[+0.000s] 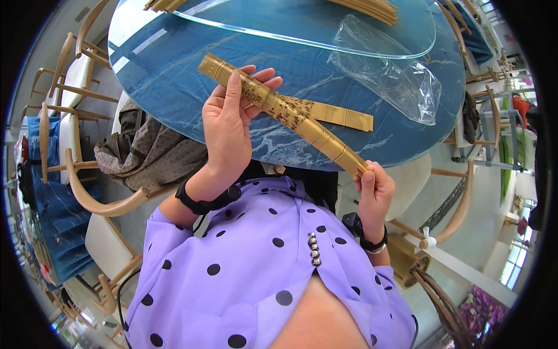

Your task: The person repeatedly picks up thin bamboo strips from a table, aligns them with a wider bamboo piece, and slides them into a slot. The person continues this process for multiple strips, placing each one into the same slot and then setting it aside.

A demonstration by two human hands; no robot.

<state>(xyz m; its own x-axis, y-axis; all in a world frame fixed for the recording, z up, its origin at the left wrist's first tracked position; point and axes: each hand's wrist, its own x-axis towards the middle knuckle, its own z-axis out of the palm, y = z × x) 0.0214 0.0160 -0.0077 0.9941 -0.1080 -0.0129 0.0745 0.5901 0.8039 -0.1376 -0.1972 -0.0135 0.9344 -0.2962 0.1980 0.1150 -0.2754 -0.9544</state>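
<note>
A long, flat gold sleeve (319, 138) with a dark printed pattern is held slantwise over the near part of the table. My left hand (228, 128) grips it toward its upper left end, thumb on top and fingers behind. At the lower right end, my right hand (375, 192) pinches it between thumb and fingers. Beneath it on the table lies a similar gold sleeve or small pile of them (346, 117), partly covered by the held one. Whether anything is inside the sleeves cannot be seen.
The round table (168, 99) wears a blue marbled cloth, with a glass turntable (273, 36) on it. A crumpled clear plastic bag (395, 75) lies right. More gold sleeves (372, 9) are stacked at the far side. Wooden chairs (110, 206) surround the table; one carries a patterned bag (148, 151).
</note>
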